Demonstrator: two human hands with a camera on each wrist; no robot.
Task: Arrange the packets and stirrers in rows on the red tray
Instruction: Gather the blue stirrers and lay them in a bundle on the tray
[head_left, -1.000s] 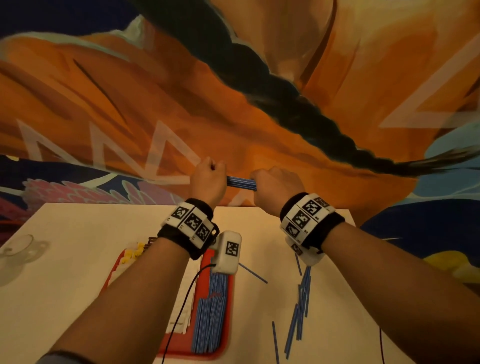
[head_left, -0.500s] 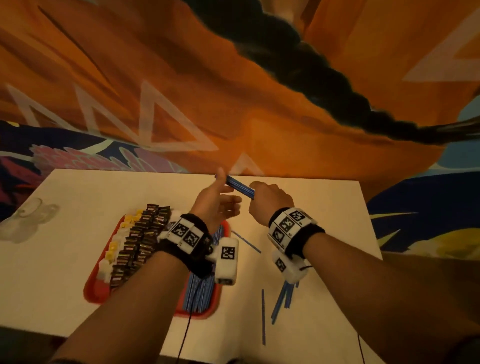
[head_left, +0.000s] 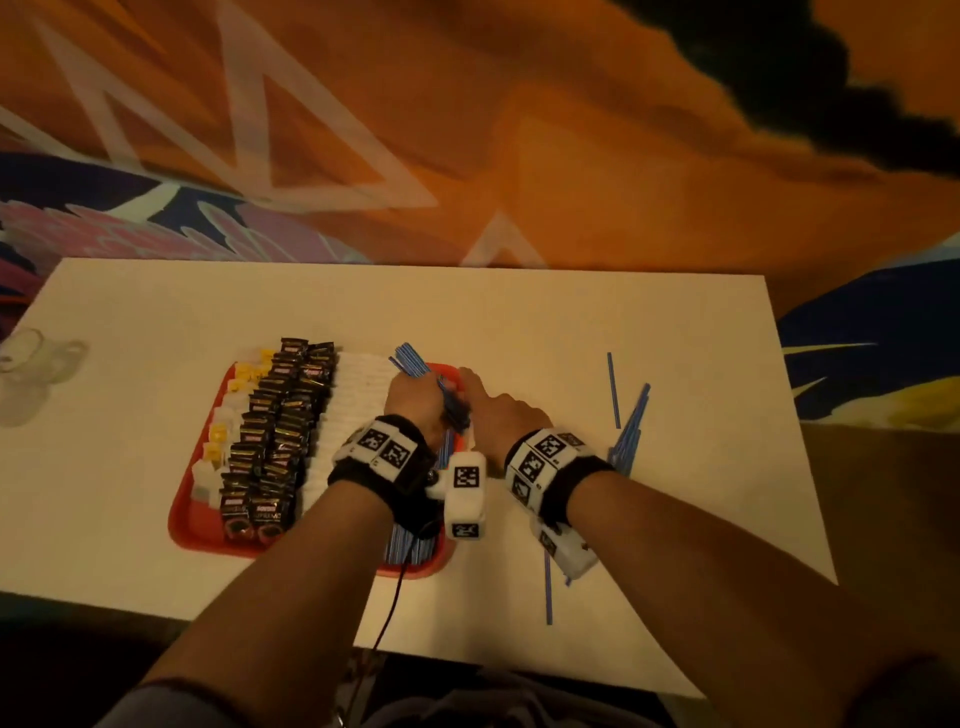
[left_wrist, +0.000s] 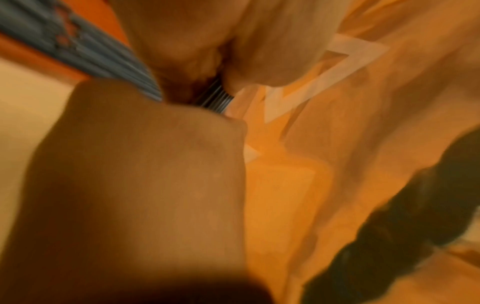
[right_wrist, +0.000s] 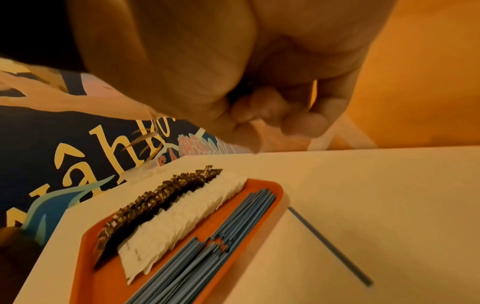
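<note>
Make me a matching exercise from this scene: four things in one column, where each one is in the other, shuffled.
Things:
1. dark packets
2. white packets
3. loose blue stirrers
4. clear glass

Places:
A. on the bare table, to the right of the red tray
B. at the table's far left edge
C. in a row on the tray, beside the blue stirrers lying there
D. on the tray, between the yellow and white rows

Pairs: 1-D, 2-C, 3-A, 4-B

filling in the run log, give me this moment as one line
left hand grips stirrer bundle over red tray | right hand holds nothing | loose stirrers on table
</note>
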